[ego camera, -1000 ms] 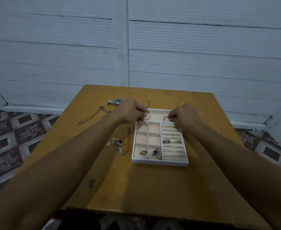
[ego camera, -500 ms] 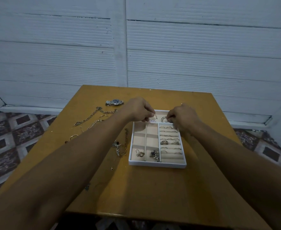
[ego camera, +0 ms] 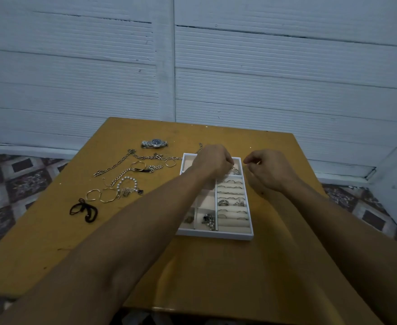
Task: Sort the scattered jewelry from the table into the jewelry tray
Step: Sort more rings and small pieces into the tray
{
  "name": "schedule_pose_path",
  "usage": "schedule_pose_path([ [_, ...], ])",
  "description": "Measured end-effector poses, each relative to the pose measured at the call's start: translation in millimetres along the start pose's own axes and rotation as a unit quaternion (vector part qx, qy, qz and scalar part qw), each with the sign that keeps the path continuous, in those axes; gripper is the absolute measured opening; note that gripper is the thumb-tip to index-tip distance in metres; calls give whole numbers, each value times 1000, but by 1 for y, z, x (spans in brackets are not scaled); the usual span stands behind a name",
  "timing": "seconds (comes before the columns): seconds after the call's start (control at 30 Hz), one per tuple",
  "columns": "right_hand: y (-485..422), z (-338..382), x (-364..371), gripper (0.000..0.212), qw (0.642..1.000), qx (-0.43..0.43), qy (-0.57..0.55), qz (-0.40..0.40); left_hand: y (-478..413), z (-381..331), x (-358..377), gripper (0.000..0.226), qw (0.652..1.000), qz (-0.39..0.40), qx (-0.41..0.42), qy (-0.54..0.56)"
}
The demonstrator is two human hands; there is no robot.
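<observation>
Center frame: jewelry tray (ego camera: 216, 236) partly filled, rings (ego camera: 223, 202) in its right rows. Left hand (ego camera: 212, 160) pinches a silver piece (ego camera: 236, 171) over its top compartment; right hand (ego camera: 268, 171) clenched, seemingly empty. Chains (ego camera: 122, 160), bangles (ego camera: 109, 195) and watch (ego camera: 154, 143) (upper left) still wait on the table (ego camera: 192, 266).

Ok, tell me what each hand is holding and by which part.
The left hand pinches a small silvery piece at its edge over the tray; whether the curled right hand holds anything cannot be told.

Left forearm (ego camera: 160, 214) hides left compartments of the jewelry tray (ego camera: 216, 236); rings (ego camera: 223, 202) indistinct
</observation>
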State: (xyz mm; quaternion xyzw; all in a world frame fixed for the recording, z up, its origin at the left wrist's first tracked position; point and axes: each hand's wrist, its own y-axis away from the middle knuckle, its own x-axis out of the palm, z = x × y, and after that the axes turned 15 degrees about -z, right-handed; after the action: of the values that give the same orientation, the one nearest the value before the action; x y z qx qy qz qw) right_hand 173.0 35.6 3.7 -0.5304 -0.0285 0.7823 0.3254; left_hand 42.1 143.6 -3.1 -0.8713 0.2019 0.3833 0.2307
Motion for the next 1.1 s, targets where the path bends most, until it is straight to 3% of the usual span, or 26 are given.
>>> schedule_pose_path([
  [0.73,9,1,-7,27,1000,10,-25,-4,14,-5,8,18,999,-33,3,4],
  [0.93,8,23,-8,31,998,0,-60,-10,35,20,-50,20,998,-49,26,3],
  [1.1,3,72,11,22,994,-16,-104,-5,65,82,-122,20,997,-68,-26,-40],
])
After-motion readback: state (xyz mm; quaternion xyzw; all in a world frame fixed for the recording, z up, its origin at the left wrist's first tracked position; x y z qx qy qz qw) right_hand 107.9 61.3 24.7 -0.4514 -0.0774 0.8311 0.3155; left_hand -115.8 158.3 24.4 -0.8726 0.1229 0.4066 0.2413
